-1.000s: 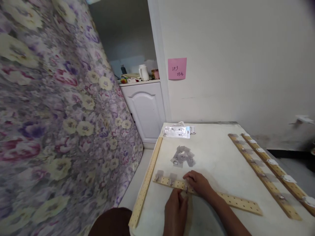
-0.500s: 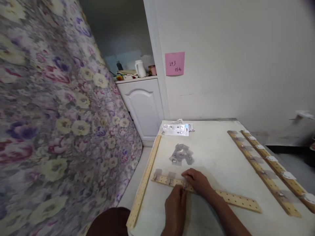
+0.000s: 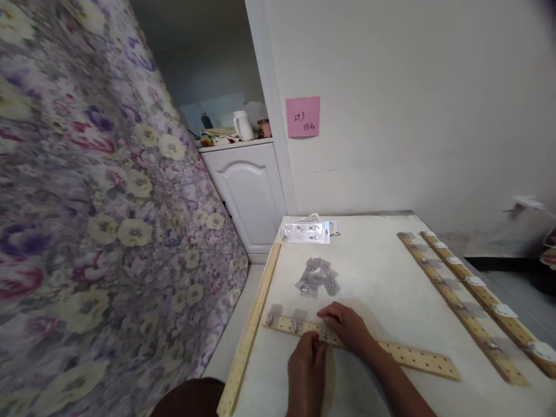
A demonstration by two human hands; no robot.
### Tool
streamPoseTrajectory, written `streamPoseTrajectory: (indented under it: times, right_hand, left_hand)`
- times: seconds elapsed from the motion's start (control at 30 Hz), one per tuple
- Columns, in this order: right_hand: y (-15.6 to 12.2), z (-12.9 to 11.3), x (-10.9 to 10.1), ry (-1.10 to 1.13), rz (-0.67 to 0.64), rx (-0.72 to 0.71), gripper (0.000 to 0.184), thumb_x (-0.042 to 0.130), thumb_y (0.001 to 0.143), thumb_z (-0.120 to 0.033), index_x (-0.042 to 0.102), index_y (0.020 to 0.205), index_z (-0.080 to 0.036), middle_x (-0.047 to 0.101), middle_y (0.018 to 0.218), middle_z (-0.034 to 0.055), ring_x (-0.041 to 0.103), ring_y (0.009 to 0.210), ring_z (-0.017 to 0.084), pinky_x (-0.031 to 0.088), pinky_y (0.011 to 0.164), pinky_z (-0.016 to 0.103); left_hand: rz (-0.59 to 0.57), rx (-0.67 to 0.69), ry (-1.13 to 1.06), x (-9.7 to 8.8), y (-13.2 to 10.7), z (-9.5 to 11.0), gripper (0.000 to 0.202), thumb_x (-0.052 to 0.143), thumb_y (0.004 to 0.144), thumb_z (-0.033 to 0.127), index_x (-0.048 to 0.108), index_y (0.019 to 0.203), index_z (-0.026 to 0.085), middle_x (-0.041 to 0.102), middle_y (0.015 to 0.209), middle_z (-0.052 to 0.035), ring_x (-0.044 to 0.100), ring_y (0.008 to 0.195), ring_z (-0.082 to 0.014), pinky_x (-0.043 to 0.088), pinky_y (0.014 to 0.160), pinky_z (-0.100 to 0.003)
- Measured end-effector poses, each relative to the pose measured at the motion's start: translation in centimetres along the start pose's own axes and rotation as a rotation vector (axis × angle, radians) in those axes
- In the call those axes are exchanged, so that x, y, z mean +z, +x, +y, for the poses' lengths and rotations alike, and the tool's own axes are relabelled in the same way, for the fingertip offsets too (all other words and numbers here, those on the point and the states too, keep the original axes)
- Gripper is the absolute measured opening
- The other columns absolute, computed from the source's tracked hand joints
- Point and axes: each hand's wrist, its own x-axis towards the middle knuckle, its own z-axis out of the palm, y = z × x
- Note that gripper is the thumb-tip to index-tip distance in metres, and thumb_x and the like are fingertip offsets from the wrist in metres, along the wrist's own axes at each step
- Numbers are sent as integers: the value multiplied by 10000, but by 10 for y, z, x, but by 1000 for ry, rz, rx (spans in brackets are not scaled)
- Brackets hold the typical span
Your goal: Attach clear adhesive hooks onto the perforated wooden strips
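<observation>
Closely, left hand (image 3: 306, 370) and right hand (image 3: 344, 328) meet over a hook (image 3: 324, 335) (metal) on the strip (image 3: 408, 355) — grip unclear.

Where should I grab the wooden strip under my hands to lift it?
Probably the wooden strip by its bare right stretch, pinched across its narrow width from above: it lies flat on the table, and hooks crowd its left end.

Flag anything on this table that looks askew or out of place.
The near wooden strip lies slanted across the table, unlike the two parallel strips at the right. The clear hooks sit in a loose heap. Another strip seems to overhang the table's left edge.
</observation>
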Motion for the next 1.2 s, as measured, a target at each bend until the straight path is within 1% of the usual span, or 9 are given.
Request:
streamPoseTrajectory:
  times: [0.13,0.3,0.4,0.57,0.8,1.2]
  right_hand:
    - [0,0,1,-1,9,3,263,473,795,-271,686,949,-257,682,988,20,597,963,178,415,857,292]
    - [2,2,2,-4,20,13,270,483,782,-262,683,964,-255,687,992,23,601,959,185,418,850,299]
    - [3,2,3,-4,18,15,271,487,775,-253,684,961,-253,690,989,20,603,952,183,419,845,296]
    - [2,-2,2,-24,30,26,258,482,784,-261,684,943,-256,690,980,17,607,941,181,422,836,295]
    - [0,-1,1,-26,34,29,259,490,781,-263,674,963,-254,689,973,18,610,925,176,429,823,283]
    - [0,3,1,23,5,-22,276,472,787,-257,675,974,-244,678,980,27,598,946,181,422,842,294]
  left_hand:
    - [35,-4,-15,0,-1,3,159,468,809,282,596,866,206,648,740,-28,581,703,-184,417,673,-255]
    - [-14,4,-19,3,4,-10,183,474,816,305,594,916,210,656,757,-29,593,716,-188,419,670,-253]
    - [-15,-10,-19,3,5,-14,207,478,816,310,593,954,206,664,778,-35,601,734,-194,427,690,-265]
    - [-2,-6,-35,3,4,-13,200,478,818,319,603,933,214,681,810,-40,615,767,-201,429,711,-271]
    - [0,5,-20,4,5,-15,194,482,815,314,603,929,214,684,795,-35,616,748,-193,430,697,-262]
    - [-1,24,38,4,3,-14,178,468,822,306,591,920,221,670,792,-27,609,752,-189,417,697,-259]
